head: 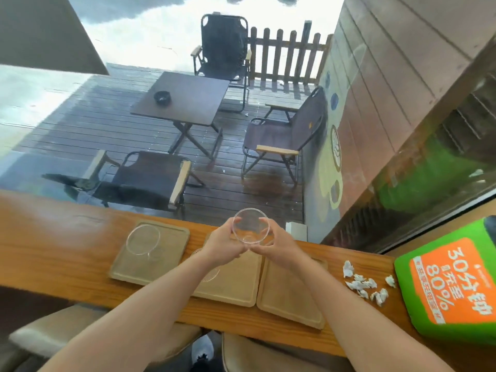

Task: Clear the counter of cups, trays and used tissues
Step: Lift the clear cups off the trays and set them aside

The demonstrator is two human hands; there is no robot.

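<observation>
1. The left hand [221, 244] and the right hand [277, 244] are holding together one clear plastic cup [251, 225], fingers curled around its round wall, above the wooden counter [53, 237].
2. A second clear cup [143, 241] is standing on the flat tan tray [150, 252] to the left of the hands.
3. Two more trays with rounded corners, the middle tray [236, 283] and the right tray [291, 294], are lying edge to edge under the forearms.
4. Crumpled white tissues [363, 284] are lying to the right of the hands, near a green box [451, 283].
5. The counter to the far left is offering open room.
</observation>
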